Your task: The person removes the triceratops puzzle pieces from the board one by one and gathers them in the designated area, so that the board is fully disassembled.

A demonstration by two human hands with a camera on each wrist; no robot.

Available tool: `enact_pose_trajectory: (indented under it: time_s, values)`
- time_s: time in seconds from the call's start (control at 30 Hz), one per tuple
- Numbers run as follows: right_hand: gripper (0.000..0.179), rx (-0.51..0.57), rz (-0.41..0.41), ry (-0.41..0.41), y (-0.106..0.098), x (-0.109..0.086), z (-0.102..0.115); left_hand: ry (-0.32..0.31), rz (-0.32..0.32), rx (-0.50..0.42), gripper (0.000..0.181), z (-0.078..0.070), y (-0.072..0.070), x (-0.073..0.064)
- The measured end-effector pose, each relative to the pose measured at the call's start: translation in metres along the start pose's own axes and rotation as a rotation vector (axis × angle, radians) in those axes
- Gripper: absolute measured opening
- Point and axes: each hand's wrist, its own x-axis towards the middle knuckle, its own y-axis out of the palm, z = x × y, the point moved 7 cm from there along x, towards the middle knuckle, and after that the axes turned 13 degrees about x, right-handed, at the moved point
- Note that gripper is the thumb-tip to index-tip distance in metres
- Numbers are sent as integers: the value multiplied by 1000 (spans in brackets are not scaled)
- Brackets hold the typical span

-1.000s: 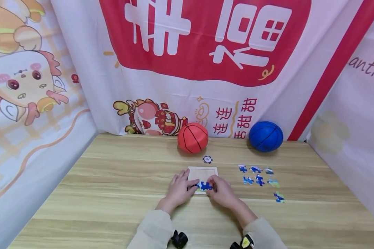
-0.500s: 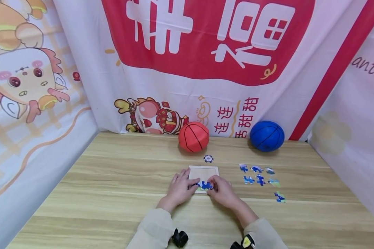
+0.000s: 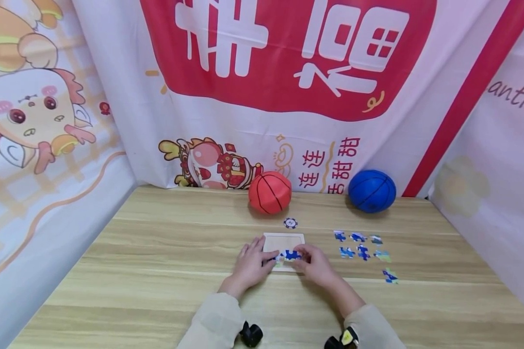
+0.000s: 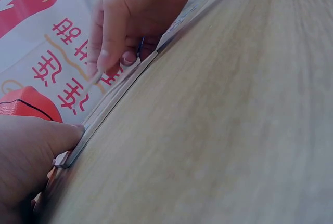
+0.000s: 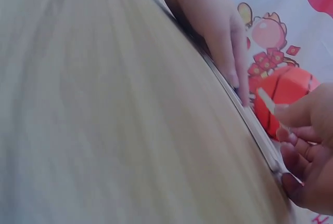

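Observation:
A shallow square puzzle tray [image 3: 284,240] with a pale rim lies in front of me on the table. My left hand [image 3: 252,263] rests along its left side, fingers fairly straight, and one fingertip presses near the puzzle pieces [image 3: 279,261] in the tray's lower left. Thumb and fingers of my right hand [image 3: 318,265] pinch a blue puzzle piece [image 3: 292,254] over the tray's right part. In the right wrist view this puzzle piece [image 5: 266,101] appears edge-on, tilted and raised above the rim. The left wrist view shows my left hand [image 4: 31,154] at the tray's corner.
Several loose puzzle pieces [image 3: 363,252] lie to the right of the tray. Behind it is a round chip [image 3: 290,223]. A red ball [image 3: 270,193] and a blue ball [image 3: 372,191] stand at the table's back edge, before a printed cloth [image 3: 227,116].
My right hand has shifted slightly right and lifted the blue puzzle piece up from the lower row, tilting it. The left hand has stayed in place.

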Motion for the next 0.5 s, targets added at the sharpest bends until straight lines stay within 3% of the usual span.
enact_pose_trajectory:
  time_s: [0.2,0.5]
  values:
    - [30,54,-44,28,-29,-5,3,-11,9,-12,31,0,0,-1]
    - [31,-67,-74,-8,-94,-28,2,-14,6,-28,31,0,0,-1]
